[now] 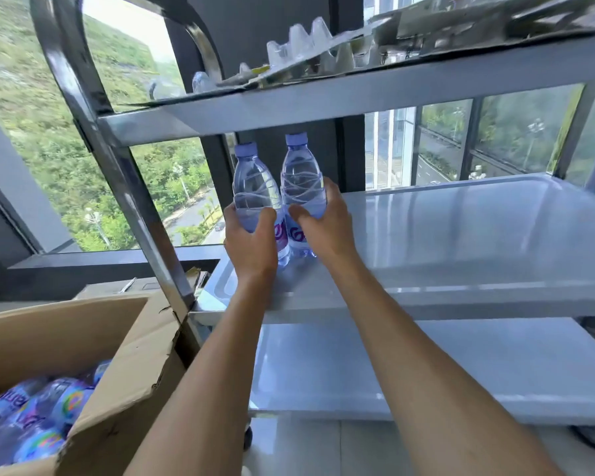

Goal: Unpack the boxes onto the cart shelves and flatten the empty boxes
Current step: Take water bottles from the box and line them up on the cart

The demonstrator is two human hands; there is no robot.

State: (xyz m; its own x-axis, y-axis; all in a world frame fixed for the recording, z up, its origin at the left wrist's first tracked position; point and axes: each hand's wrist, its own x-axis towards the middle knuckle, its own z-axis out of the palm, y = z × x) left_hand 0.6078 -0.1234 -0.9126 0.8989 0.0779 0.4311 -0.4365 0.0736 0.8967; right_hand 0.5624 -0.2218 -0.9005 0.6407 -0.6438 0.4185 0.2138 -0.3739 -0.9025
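Two water bottles stand upright, long axes vertical, caps up, at the left end of the cart's middle shelf. The left bottle and right bottle sit just beside each other, bases on the shelf surface. The left hand grips the left bottle around its lower body, thumb curled across the front. The right hand grips the right bottle likewise, fingers wrapped behind it. Below and left of the hands, an open cardboard box holds more bottles lying flat. Flattened cardboard lies on the top shelf above the fingers.
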